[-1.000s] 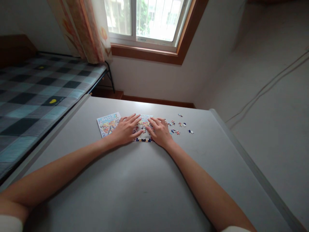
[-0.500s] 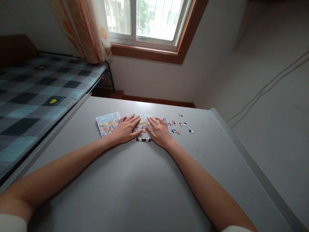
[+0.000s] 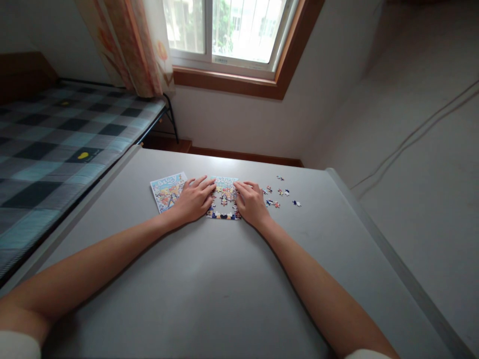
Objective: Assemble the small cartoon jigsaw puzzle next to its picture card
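A small, partly assembled jigsaw puzzle (image 3: 224,197) lies on the grey table (image 3: 224,279) toward its far side. My left hand (image 3: 194,199) rests flat on the puzzle's left edge with the fingers stretched out. On the puzzle's right edge lies my right hand (image 3: 252,202), its fingers slightly curled and pressing down. A colourful reference picture card (image 3: 166,189) sits just left of my left hand. Several loose puzzle pieces (image 3: 279,194) are scattered to the right of my right hand.
A bed with a checked blue-grey cover (image 3: 56,144) runs along the table's left side. A window (image 3: 228,30) with a patterned curtain (image 3: 127,45) is in the far wall. The table's right edge borders a bare wall.
Both hands have slid apart from the puzzle's middle to its left and right edges, uncovering more of the assembled picture between them.
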Motion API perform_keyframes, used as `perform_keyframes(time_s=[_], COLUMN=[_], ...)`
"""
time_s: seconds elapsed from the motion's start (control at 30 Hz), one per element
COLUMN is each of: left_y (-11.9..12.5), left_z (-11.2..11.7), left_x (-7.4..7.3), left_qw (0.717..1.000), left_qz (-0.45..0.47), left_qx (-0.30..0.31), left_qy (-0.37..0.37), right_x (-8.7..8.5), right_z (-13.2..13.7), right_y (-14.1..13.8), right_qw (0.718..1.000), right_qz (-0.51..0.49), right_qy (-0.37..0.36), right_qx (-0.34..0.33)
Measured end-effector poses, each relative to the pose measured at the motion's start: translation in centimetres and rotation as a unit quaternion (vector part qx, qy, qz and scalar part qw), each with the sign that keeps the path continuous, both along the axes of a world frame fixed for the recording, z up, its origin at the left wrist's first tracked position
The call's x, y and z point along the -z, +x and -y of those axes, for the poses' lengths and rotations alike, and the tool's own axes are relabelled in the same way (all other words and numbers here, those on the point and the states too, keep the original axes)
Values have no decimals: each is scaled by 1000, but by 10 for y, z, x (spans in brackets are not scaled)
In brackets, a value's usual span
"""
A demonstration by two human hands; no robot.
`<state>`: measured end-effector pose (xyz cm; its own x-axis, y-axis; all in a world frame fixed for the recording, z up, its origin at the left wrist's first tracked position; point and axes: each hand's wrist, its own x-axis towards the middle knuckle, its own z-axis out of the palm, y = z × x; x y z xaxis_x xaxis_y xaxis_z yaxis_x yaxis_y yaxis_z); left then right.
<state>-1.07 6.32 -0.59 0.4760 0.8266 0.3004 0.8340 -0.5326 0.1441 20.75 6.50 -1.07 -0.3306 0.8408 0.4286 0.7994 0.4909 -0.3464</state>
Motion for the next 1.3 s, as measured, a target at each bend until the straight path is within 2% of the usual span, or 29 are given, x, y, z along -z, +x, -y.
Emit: perform_keyframes(time_s=[0.7, 0.93, 1.17, 1.23, 1.3], left_y=[2, 1, 2, 6, 11], left_z=[3, 3, 15, 22, 30], left_x=[-1, -2, -17, -19, -17], left_qw=[1000, 995, 979, 977, 979], left_qz=[-11, 17, 14, 4, 2], left_qx=[13, 34, 72, 82, 105], left_qy=[23, 88, 190, 197, 173], right_x=[0, 1, 0, 0, 0], right_z=[3, 1, 2, 2, 1], right_y=[-1, 1, 0, 0, 0], right_qw=[997, 1000, 999, 998, 998], right_qz=[71, 2, -41, -47, -52], right_qy=[5, 20, 28, 29, 31], right_qx=[-5, -16, -11, -13, -16])
